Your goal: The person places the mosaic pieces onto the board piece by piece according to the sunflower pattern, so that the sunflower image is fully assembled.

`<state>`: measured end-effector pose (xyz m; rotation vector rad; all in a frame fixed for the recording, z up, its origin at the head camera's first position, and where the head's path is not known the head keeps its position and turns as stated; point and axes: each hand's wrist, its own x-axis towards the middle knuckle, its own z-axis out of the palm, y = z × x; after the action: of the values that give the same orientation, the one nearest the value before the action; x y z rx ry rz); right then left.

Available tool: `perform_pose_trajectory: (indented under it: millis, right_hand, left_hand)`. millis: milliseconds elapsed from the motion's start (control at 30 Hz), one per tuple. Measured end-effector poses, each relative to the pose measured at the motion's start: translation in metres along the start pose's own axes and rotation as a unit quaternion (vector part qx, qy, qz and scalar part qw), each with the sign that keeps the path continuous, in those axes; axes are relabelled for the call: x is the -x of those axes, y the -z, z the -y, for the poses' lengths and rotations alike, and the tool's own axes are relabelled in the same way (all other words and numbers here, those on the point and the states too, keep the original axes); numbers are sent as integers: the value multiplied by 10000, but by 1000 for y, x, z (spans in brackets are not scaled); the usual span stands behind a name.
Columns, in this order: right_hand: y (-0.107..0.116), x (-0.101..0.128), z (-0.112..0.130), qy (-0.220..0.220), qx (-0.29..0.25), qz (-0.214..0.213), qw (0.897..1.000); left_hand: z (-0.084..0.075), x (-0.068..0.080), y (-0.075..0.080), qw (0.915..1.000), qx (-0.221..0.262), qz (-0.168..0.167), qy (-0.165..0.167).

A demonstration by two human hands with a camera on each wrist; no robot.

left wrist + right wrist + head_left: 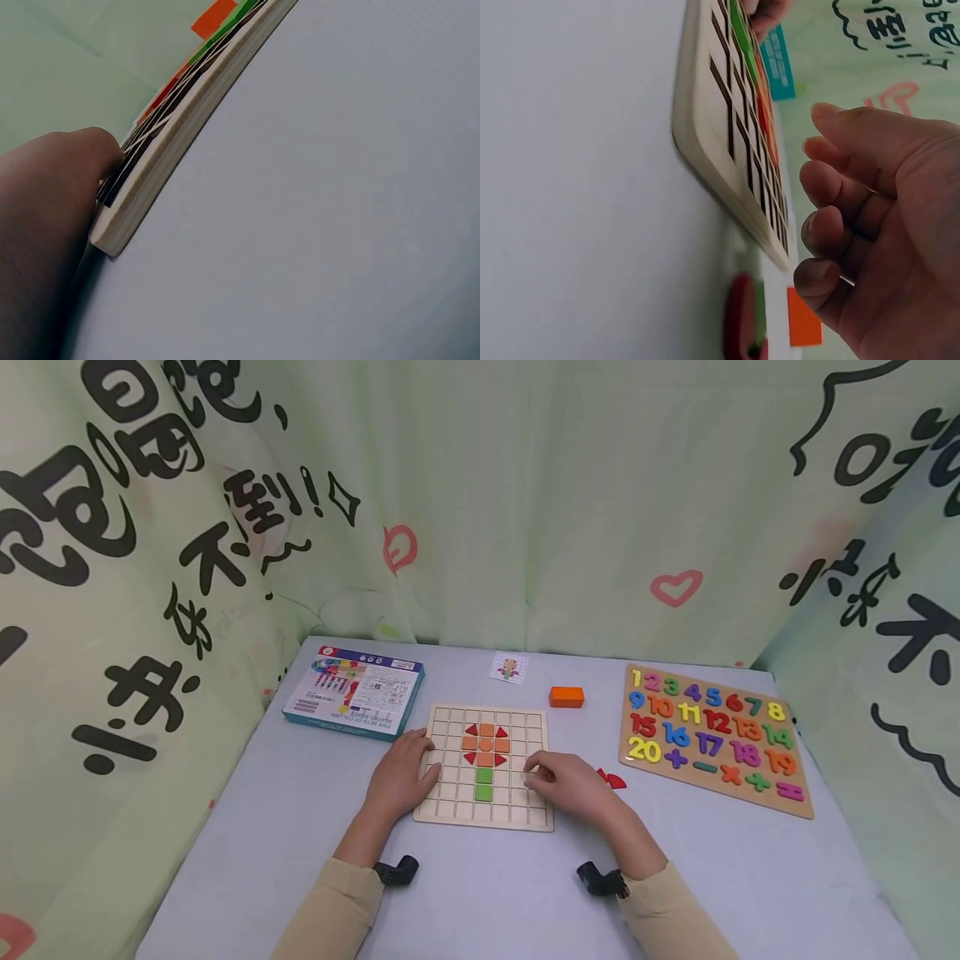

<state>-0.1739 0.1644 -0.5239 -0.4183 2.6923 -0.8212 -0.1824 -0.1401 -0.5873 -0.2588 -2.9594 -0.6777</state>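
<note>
Grid board: we see the wooden grid board [517, 802] lying flat on the white-covered table [487, 893], between both hands.
Flower on the board: an orange circle [486, 744] sits in the middle, with orange squares [487, 729] at 12, 3, 6 and 9 o'clock and red pieces [502, 732] in the diagonal cells between them. Two green squares [483, 792] run down from it toward 6 o'clock.
Left hand: we find the left hand [399, 774] at the board's 9 o'clock edge, its fingers relaxed and resting there, the thumb touching the board's top.
Right hand: the right hand [564, 783] is at the board's 3 o'clock side, fingers loosely curled and released, as we see in the right wrist view. We cannot tell whether the fingertips touch the board.
Loose red pieces: we see a few red shapes [617, 782] on the table at 3 o'clock, just beyond the right hand.
Around the board: a boxed game [367, 685] lies at 10 o'clock, a picture card [509, 667] at 12, an orange block [566, 697] at 2 and a number puzzle [761, 797] at 3.
Backdrop: we face a pale green curtain [562, 510] with black characters.
</note>
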Motion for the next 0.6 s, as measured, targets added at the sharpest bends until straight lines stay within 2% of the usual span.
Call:
perform_pose_trajectory:
  millis: [333,600]
  right_hand:
    - [34,10,-33,-283,-115,-25,9995]
    - [42,15,-60,-381,12,27,9993]
  left_hand:
    - [0,-1,0,10000,-15,-4,-31]
    - [1,-1,-1,10000,-14,30,-31]
